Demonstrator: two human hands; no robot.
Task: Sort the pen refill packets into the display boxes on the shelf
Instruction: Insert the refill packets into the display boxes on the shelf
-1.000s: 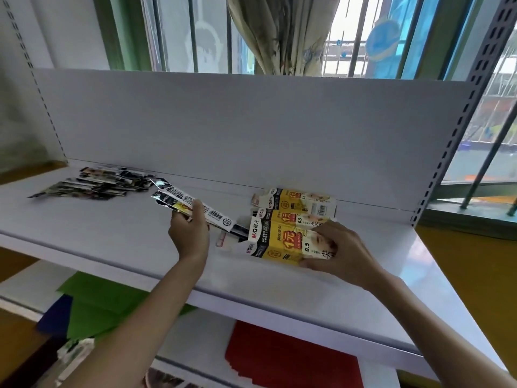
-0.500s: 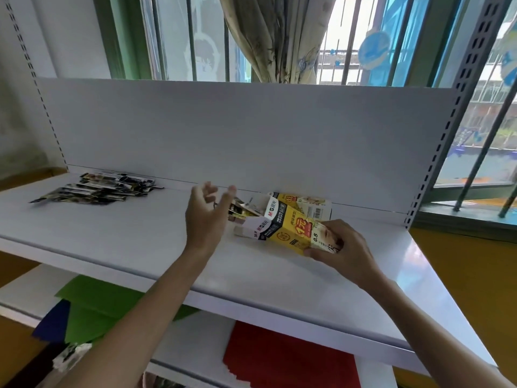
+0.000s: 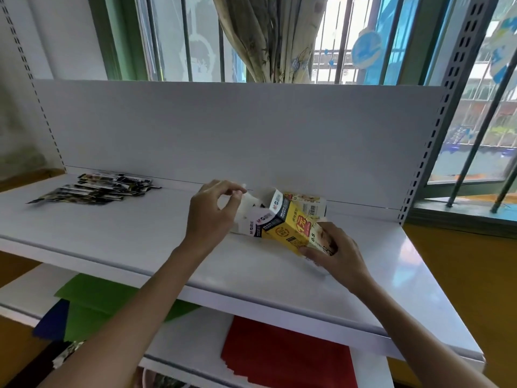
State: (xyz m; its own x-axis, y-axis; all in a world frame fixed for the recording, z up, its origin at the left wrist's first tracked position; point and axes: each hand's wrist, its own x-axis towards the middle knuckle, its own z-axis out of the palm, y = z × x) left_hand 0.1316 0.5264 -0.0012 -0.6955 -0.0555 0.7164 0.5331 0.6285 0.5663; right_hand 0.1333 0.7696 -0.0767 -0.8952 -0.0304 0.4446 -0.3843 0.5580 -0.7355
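Yellow box [image 3: 289, 232]: "0.5" on its front face, big red "1元" just above that. Box behind [image 3: 314, 198] the yellow box: barcode label, digits unreadable. Other print too blurred.

The left hand [image 3: 212, 211] covers the open end of the yellow display box [image 3: 291, 228], so what is inside cannot be seen, nor whether the fingertips [image 3: 237, 195] pinch the white flap [image 3: 247, 208] or only touch it. The right hand [image 3: 335, 256] holds and hides the box's other end, and a second box [image 3: 310, 204] right behind it shows only its top. Far to the left of the box, the pile of refill packets [image 3: 92, 189] is too blurry to count.
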